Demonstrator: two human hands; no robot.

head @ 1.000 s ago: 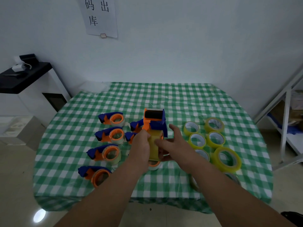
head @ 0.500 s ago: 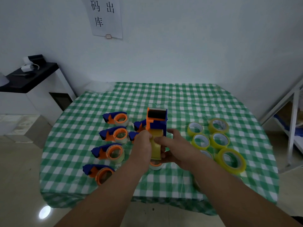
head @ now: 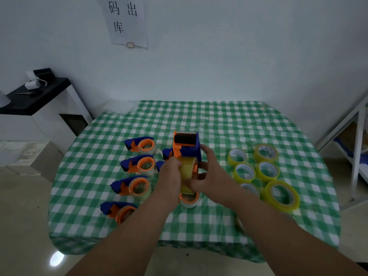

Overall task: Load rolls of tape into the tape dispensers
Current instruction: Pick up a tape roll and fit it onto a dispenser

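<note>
Above the middle of the table I hold an orange and blue tape dispenser (head: 186, 145) with a yellowish tape roll (head: 188, 172) on it. My left hand (head: 169, 177) grips the roll's left side. My right hand (head: 211, 177) wraps round the dispenser's right side, thumb on the roll and forefinger up on the blue part. Several loaded dispensers (head: 139, 165) lie in a column to the left. Several loose yellow tape rolls (head: 266, 170) lie to the right.
The table (head: 219, 124) has a green and white checked cloth. Another loaded dispenser (head: 189, 200) sits under my hands. A black-topped white cabinet (head: 33, 96) stands at the left, a metal rack (head: 356, 136) at the right. A paper sign (head: 127, 20) hangs on the wall.
My right hand has closed in on the dispenser, its forefinger rising onto the blue part. The dispenser and roll stay between both hands. The camera shifted slightly.
</note>
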